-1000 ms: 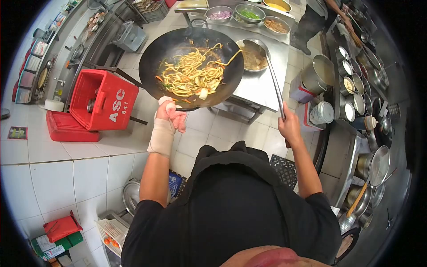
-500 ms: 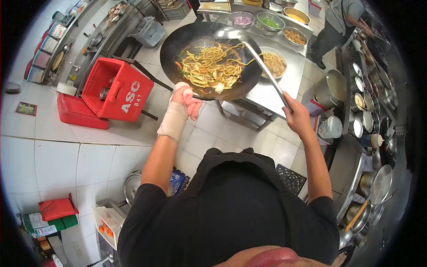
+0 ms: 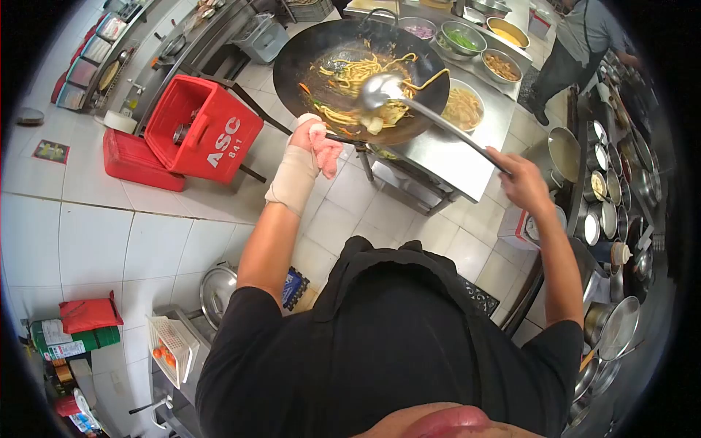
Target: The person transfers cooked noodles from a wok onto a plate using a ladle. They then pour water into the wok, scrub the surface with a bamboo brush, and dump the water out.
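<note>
My left hand [image 3: 304,134], with a beige wrap around its wrist, is closed on the near-left edge of a big black wok [image 3: 299,60]. A pink cloth [image 3: 327,156] is bunched in its grip and hangs down; the exact hold is hidden. My right hand [image 3: 523,179] is wrapped round the long handle of a metal ladle [image 3: 453,128]. The ladle's rounded bowl is in the wok, over a mix of thick yellow noodles [image 3: 349,71] and vegetable pieces. One noodle strand sticks out past the wok's right side, above a bowl of food [image 3: 463,108].
Bowls of chopped onion [image 3: 419,29], green pieces [image 3: 463,38] and brown pieces [image 3: 501,67] stand on the steel table [image 3: 453,162]. A red crate [image 3: 208,131] is at left. Another person [image 3: 584,44] stands far right, near many pots [image 3: 564,157].
The ladle has swung from the wok's far side to its middle, turned rounded side up, covering some noodles. My right hand has moved right and slightly down. My left hand still holds the wok.
</note>
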Demonstrator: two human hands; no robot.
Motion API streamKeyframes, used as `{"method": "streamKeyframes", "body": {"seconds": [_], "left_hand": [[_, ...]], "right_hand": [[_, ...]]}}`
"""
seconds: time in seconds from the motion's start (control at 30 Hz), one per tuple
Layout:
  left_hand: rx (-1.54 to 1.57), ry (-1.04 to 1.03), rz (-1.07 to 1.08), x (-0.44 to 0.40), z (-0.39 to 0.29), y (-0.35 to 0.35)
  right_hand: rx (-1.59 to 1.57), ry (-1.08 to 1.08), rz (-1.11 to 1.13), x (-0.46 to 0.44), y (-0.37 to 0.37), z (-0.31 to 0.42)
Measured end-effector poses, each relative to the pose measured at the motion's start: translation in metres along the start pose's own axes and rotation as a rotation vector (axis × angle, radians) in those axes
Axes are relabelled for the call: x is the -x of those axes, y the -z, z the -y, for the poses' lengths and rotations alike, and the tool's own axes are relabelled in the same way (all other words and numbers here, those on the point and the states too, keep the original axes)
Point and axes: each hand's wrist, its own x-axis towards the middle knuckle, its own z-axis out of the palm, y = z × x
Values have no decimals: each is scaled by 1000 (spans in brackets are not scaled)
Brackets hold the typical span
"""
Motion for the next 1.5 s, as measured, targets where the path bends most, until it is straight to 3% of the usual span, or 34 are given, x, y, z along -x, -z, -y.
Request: {"method": "streamKeyframes", "body": {"seconds": [0.03,0.17,0.27,0.3,0.37,0.4,0.53,0.67,0.8,0.9,1.03,1.1,1.3,1.33,1.5], "left_hand": [[-32,28,71,5,-1,-2],[29,-47,-313,-14,12,-9],[-113,90,-53,2,0,-12],[-78,2,-96,0,2,-17],[-1,-174,-181,-6,9,-22],[-52,-143,-23,-5,7,-11],[34,18,-26,5,5,-17],[61,-76,8,1,13,-10],[59,-104,35,-9,21,6],[50,-180,-298,12,25,-31],[25,-106,-3,0,31,17],[27,-89,37,-7,33,33],[5,-143,-114,2,45,25],[20,-60,-11,-2,43,40],[17,-67,-282,-9,58,40]], "right_hand": [[40,22,-21,7,12,0],[-104,35,-46,11,8,11],[-301,163,-71,4,-29,42],[-320,153,-42,5,-33,54],[-263,114,-36,13,-33,51],[-230,97,-28,16,-32,49],[28,54,1,32,6,8],[319,76,-31,24,42,-20],[328,80,-63,17,49,-11],[220,125,-123,12,32,-12],[139,142,-125,8,13,0],[111,125,-98,6,-1,5],[153,141,-12,3,-28,11],[163,142,-2,3,-30,13],[212,165,11,2,-33,17]]}}
